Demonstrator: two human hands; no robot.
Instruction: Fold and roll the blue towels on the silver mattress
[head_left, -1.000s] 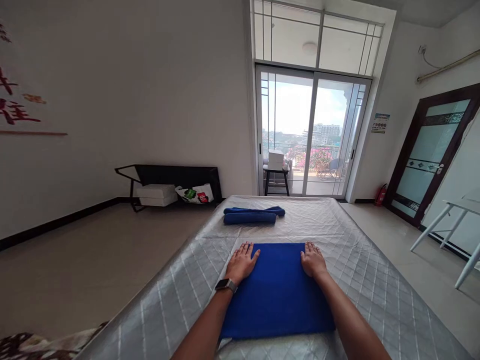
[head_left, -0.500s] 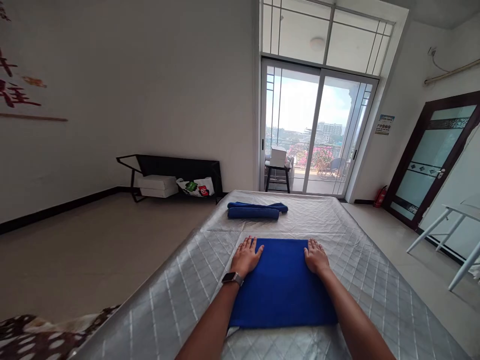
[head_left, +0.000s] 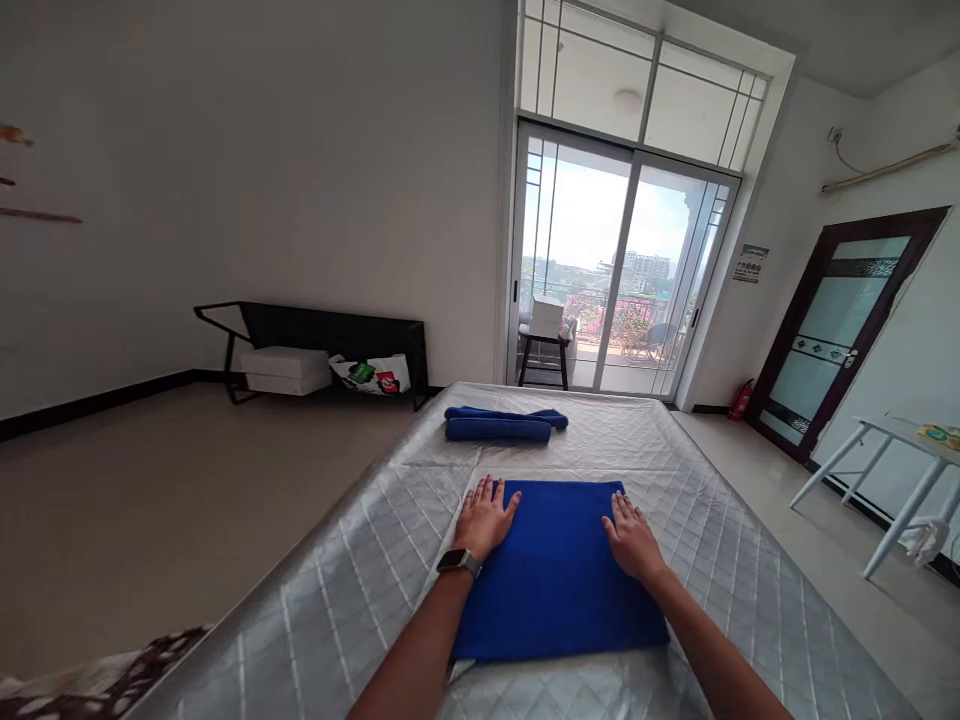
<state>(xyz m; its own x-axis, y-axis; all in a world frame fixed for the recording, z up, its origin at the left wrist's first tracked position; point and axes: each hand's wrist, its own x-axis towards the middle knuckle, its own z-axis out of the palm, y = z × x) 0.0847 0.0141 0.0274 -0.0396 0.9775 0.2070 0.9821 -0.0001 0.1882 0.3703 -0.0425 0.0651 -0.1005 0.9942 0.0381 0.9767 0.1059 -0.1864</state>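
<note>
A folded blue cloth [head_left: 562, 580] lies flat on the silver quilted mattress [head_left: 337, 560] in front of me. My left hand [head_left: 481, 517] rests on its left edge near the far corner, fingers stretched out and pointing away; a watch [head_left: 459, 562] is on that wrist. On the far right corner lies my right hand [head_left: 631, 535], flat, with its fingers extended. Neither hand grasps the cloth. Farther back on the mattress are rolled blue cloths [head_left: 499, 428], one roll in front of another blue piece.
A black bench frame [head_left: 330, 335] with white boxes [head_left: 285, 370] and a printed bag [head_left: 371, 375] stands along the wall. Beyond the mattress is a sliding glass door [head_left: 611, 260]. A white table [head_left: 900, 440] is on the right, and a spotted blanket [head_left: 112, 675] at lower left.
The camera view has turned slightly to the right. My right hand has slid a little nearer along the cloth's right edge; my left hand stays at the left edge.
</note>
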